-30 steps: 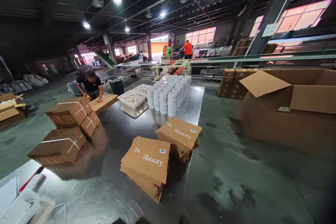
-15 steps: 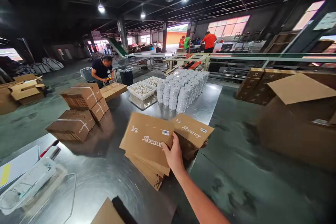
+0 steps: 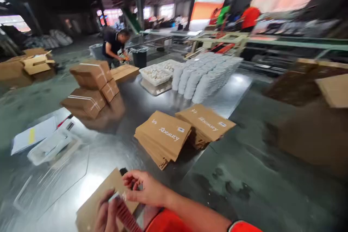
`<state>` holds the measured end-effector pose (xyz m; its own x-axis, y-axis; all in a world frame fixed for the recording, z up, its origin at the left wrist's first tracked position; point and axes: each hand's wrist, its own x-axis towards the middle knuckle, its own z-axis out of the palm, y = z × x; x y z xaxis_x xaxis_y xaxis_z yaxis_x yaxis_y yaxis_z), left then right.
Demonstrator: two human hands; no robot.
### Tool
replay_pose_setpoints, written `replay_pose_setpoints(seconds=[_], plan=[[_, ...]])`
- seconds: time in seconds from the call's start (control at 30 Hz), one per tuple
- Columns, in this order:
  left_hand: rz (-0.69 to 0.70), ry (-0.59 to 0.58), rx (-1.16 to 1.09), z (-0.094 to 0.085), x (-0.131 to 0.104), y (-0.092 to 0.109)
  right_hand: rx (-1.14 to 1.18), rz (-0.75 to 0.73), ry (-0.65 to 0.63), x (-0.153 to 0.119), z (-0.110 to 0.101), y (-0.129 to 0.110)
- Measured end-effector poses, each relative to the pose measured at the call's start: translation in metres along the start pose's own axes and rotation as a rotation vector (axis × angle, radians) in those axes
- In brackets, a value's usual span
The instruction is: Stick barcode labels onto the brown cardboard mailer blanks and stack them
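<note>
We pinch a flat carton near us, left hand and right hand at its edge; it seems light, stiff, bendable.

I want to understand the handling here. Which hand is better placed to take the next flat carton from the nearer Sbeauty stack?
Probably the right hand: it is closer to the nearer stack and looks freer. The left hand is lower and grips the flat carton.

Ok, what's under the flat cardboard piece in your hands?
Both the left hand and right hand hold the flat cardboard piece over the shiny metal table. The cardboard and hands hide whatever lies directly beneath.
</note>
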<state>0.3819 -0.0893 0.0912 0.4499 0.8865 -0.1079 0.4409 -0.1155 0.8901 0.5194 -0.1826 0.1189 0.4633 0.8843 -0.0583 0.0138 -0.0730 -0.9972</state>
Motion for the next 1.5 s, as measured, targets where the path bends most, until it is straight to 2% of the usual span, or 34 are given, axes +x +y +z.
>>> replay_pose_setpoints(seconds=[0.07,0.17,0.27,0.4,0.6,0.73,0.9,0.97,1.07,1.2,1.27,1.37,1.5], plan=[[0.034,0.052,-0.07,-0.004,-0.006,-0.006,0.203,0.079,-0.06,0.0,0.024,-0.004],[0.05,0.075,-0.214,-0.005,-0.01,-0.014,0.288,0.147,-0.023,0.0,0.043,-0.003],[-0.025,0.095,-0.369,-0.004,-0.015,-0.018,0.233,0.173,-0.055,0.001,0.049,0.003],[-0.146,0.046,-0.464,-0.005,-0.024,-0.019,0.094,0.17,-0.088,0.002,0.05,0.01],[-0.159,0.021,-0.409,-0.006,-0.03,-0.024,0.011,0.168,-0.143,0.008,0.06,0.027],[-0.161,0.031,-0.318,-0.006,-0.031,-0.038,-0.07,0.113,-0.075,0.012,0.069,0.043],[-0.248,0.059,-0.239,-0.005,-0.028,-0.06,-0.102,0.121,-0.106,0.018,0.073,0.057],[-0.303,0.072,-0.242,-0.003,-0.027,-0.07,-0.099,0.119,-0.059,0.027,0.072,0.068],[-0.381,0.077,-0.296,0.0,-0.022,-0.089,-0.123,0.141,0.059,0.049,0.07,0.098],[-0.474,0.059,-0.363,0.006,-0.01,-0.118,-0.391,0.207,0.105,0.081,0.069,0.148],[-0.494,0.055,-0.369,0.009,-0.004,-0.129,-0.471,0.233,0.107,0.089,0.07,0.166],[-0.501,0.064,-0.365,0.012,0.0,-0.141,-0.511,0.247,0.099,0.093,0.074,0.178],[-0.466,0.073,-0.349,0.014,0.0,-0.148,-0.57,0.258,0.073,0.092,0.078,0.181]])
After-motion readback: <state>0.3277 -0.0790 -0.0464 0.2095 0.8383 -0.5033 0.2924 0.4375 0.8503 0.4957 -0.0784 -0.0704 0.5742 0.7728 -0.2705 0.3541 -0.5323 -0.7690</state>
